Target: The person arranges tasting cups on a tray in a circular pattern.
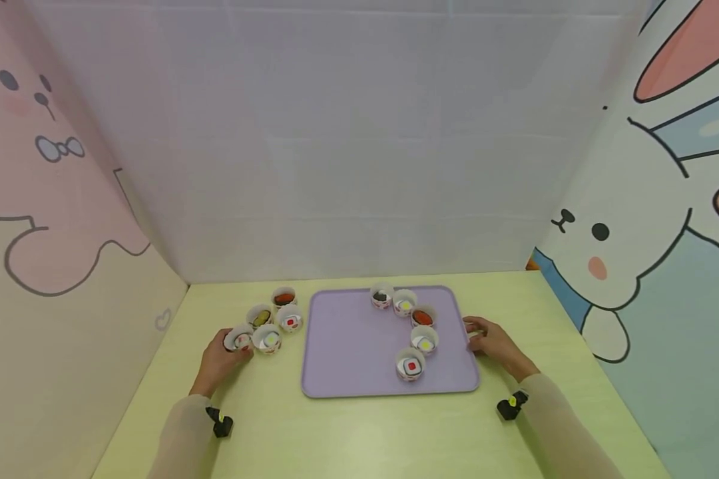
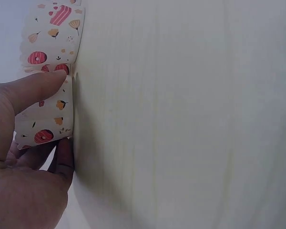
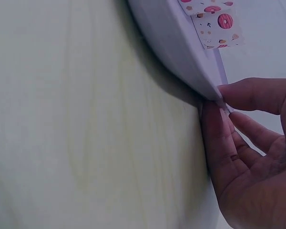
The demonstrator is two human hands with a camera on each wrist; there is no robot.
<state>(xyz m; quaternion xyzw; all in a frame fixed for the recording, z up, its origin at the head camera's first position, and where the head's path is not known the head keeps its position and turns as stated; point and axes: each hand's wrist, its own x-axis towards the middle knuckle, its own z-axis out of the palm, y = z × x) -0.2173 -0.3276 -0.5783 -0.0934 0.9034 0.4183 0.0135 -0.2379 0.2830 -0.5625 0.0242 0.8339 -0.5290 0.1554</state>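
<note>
At the left of the table my left hand grips a small printed paper cup, thumb on one side and fingers on the other. The left wrist view shows that cup with doughnut and flower prints, right at the table surface. Its neighbour cup stands against it. Across the table, my right hand is at the right edge of a lilac tray. In the right wrist view the thumb lies on top of the tray rim, with a finger beneath, pinching it.
Beside the held cup stand cups with yellow-green contents, red contents, a red-marked square and a yellow-marked one. Several similar cups, among them a front one, stand on the tray's right half. Printed walls enclose the table.
</note>
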